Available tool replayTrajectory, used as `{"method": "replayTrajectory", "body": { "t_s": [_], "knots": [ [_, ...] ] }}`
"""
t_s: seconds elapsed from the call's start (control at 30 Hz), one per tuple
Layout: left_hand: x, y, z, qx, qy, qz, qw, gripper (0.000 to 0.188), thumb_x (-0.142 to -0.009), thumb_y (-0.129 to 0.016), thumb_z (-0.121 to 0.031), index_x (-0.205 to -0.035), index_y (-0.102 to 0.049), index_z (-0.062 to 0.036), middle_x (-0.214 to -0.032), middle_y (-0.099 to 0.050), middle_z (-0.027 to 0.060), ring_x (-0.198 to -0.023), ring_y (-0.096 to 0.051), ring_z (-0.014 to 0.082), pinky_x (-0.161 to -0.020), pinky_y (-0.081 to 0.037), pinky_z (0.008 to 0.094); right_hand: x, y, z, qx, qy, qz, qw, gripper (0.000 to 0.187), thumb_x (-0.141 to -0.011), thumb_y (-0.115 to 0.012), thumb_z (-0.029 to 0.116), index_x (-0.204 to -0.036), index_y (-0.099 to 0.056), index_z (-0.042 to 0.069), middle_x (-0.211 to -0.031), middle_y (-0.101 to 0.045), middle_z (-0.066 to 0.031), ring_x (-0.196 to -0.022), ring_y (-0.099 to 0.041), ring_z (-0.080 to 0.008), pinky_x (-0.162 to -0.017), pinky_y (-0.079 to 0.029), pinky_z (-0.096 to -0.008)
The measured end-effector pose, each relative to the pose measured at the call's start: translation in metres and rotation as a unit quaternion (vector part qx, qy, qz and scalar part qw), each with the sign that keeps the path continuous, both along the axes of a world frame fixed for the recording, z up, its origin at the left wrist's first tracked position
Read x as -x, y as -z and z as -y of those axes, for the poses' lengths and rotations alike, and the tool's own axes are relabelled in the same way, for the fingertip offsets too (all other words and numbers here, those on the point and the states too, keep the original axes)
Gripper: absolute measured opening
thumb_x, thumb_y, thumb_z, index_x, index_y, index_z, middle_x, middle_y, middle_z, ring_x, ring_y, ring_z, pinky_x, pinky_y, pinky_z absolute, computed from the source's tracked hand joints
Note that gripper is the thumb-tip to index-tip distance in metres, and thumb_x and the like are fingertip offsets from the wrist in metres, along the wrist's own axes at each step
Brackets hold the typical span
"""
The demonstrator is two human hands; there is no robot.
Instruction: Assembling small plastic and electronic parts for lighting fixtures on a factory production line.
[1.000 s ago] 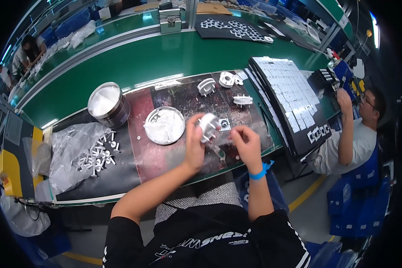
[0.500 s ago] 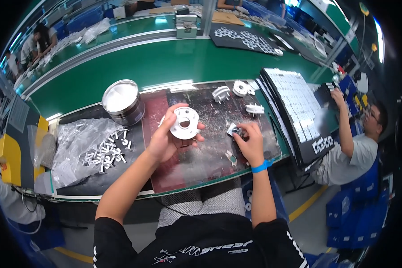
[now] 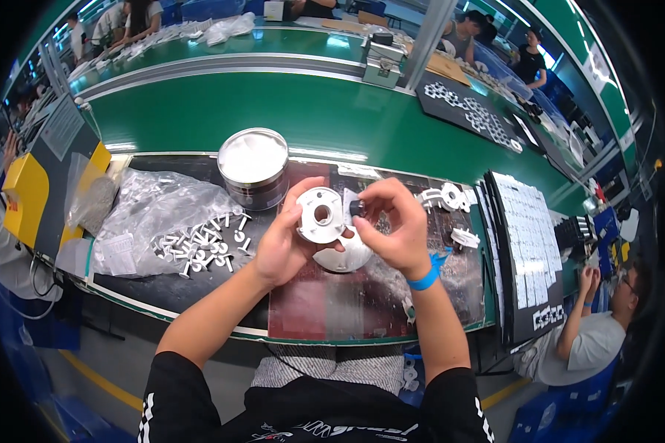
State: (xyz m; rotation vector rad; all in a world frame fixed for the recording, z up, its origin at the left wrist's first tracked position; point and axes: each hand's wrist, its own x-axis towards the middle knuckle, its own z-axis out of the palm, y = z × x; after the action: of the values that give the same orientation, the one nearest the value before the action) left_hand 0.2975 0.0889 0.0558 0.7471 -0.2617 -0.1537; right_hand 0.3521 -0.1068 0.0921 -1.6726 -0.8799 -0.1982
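A white round plastic part point(image 3: 308, 228) with a hole in its middle is in my left hand point(image 3: 279, 247), its fingers wrapped round the edge. Close against its right side, my right hand point(image 3: 395, 230) pinches a small black piece point(image 3: 356, 209) with a pale flat bit beside it. The two pieces nearly meet; whether they touch I cannot tell. Below my hands shows a white rounded piece point(image 3: 343, 258), partly covered by the fingers; whether it is held or lies on the dark red work board point(image 3: 310, 306) is unclear.
To the left lie white pins with broad heads point(image 3: 203, 247), a clear plastic bag point(image 3: 151, 203) and a round tin point(image 3: 255, 166). White parts point(image 3: 451, 196) sit at right, near stacked black boards point(image 3: 524, 244). A co-worker point(image 3: 598, 336) is beyond; a yellow-black machine point(image 3: 33, 192) stands far left.
My right hand has come up from the board and leftward, bringing the small black piece beside the white part in my left hand. The whole view has shifted.
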Motion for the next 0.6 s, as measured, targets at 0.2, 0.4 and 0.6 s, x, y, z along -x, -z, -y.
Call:
{"method": "replayTrajectory", "body": {
  "t_s": [0.2,0.4,0.6],
  "knots": [
    [0.006,0.007,0.001,-0.05,-0.044,-0.009,0.998,0.049,-0.102,-0.041,-0.03,-0.146,-0.029,-0.0117,-0.127,-0.049,0.0105,-0.114,-0.054,0.0201,-0.09,-0.051,0.0369,0.015,0.014,-0.01,0.03,0.053,0.164,0.985,0.035,-0.067,-0.078,-0.002,-0.101,-0.07,0.003,-0.092,-0.064,-0.0095,-0.074,-0.061,-0.017,-0.064,-0.05,-0.0274],
    [0.011,0.006,0.007,-0.206,-0.071,0.059,0.974,0.046,-0.106,-0.034,-0.03,-0.145,-0.029,-0.0063,-0.132,-0.046,0.0106,-0.121,-0.046,0.0171,-0.105,-0.036,0.0328,0.019,0.015,-0.006,0.057,0.074,0.21,0.973,0.039,-0.068,-0.078,-0.002,-0.105,-0.073,0.007,-0.094,-0.064,-0.0109,-0.083,-0.065,-0.0263,-0.072,-0.055,-0.0357],
    [0.009,0.01,0.007,-0.23,-0.084,0.065,0.967,0.045,-0.106,-0.034,-0.028,-0.144,-0.03,-0.0042,-0.132,-0.047,0.0108,-0.123,-0.044,0.0169,-0.106,-0.034,0.0326,0.019,0.019,-0.008,0.052,0.051,0.212,0.974,0.041,-0.065,-0.079,-0.004,-0.104,-0.072,0.007,-0.096,-0.065,-0.0094,-0.081,-0.066,-0.0239,-0.069,-0.054,-0.0326]
  ]
}}
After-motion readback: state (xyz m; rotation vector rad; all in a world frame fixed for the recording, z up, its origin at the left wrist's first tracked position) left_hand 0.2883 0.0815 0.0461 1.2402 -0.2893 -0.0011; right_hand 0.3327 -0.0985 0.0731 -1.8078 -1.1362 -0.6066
